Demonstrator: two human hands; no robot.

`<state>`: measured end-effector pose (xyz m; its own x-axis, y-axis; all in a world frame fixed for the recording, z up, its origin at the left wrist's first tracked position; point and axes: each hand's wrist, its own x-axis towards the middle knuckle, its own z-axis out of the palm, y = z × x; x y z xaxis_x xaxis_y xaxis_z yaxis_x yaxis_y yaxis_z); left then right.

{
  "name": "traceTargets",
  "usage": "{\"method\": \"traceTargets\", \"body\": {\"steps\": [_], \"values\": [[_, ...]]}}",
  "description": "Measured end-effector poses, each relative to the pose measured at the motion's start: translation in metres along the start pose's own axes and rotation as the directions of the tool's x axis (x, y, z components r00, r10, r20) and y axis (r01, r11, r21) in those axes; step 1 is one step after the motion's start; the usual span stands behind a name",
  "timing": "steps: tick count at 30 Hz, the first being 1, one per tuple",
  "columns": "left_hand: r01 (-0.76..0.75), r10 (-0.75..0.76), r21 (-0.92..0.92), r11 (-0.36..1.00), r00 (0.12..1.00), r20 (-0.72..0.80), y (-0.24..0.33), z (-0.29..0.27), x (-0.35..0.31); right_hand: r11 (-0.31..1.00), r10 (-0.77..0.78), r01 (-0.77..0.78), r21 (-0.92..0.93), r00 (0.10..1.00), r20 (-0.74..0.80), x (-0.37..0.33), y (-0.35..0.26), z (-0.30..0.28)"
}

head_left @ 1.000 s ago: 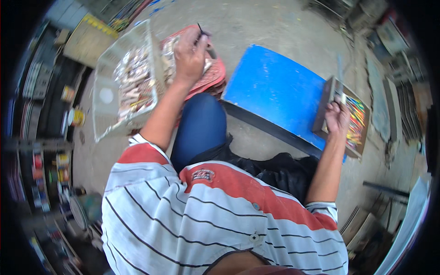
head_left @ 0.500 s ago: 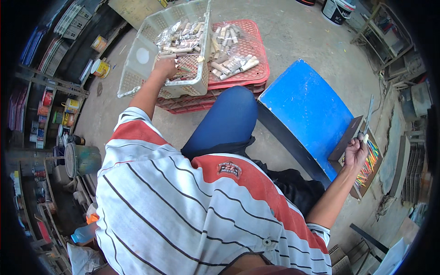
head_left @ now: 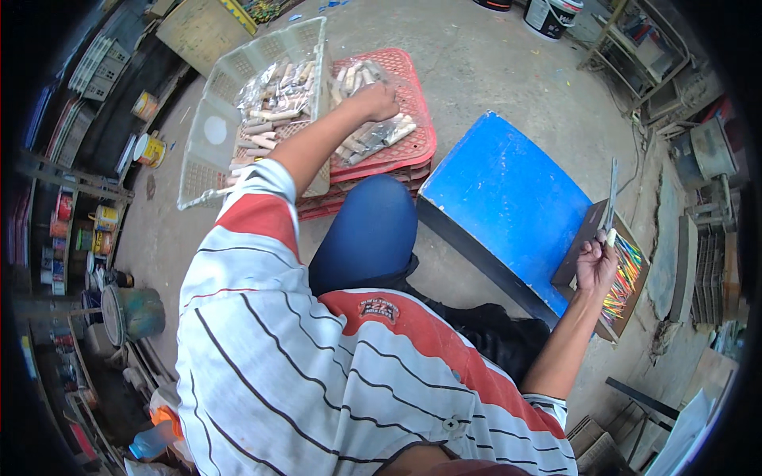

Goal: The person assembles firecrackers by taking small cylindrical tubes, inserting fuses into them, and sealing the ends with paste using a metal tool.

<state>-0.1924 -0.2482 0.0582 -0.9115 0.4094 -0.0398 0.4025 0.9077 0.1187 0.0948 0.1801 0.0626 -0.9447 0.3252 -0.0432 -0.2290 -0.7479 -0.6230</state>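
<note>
My left hand (head_left: 375, 103) reaches over the red plastic crate (head_left: 418, 87) and rests against clear plastic bags (head_left: 379, 136) of short, pale, rod-like pieces. Its fingers are curled downward, and whatever they grip is hidden. To its left, a tilted whitish crate (head_left: 208, 103) holds another clear bag and many loose pieces (head_left: 274, 117) of the same kind. Off to the right, my right hand (head_left: 595, 266) is closed around a long, thin grey metal tool (head_left: 613, 190) pointing up and away. A short pale cylinder (head_left: 610, 237) shows at its fingertips.
A blue-topped low table (head_left: 500, 198) stands right of my knee. Beside it, a cardboard box (head_left: 577, 250) holds many thin coloured sticks (head_left: 625, 274). Shelves with cans line the left side; a stained bucket (head_left: 133, 313) stands there. A metal rack (head_left: 639, 51) is at far right.
My left hand has left the whitish crate and moved right to the bags on the red crate. My right hand keeps the grey tool, and the whole view has shifted slightly.
</note>
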Motion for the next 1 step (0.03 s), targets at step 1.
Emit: {"method": "traceTargets", "body": {"steps": [1], "values": [[0.054, -0.058, 0.04, 0.998, 0.993, 0.102, 0.0029, 0.0049, 0.017, 1.0, 0.005, -0.005, 0.002, 1.0, 0.005, 0.0005, -0.0003, -0.0028]]}}
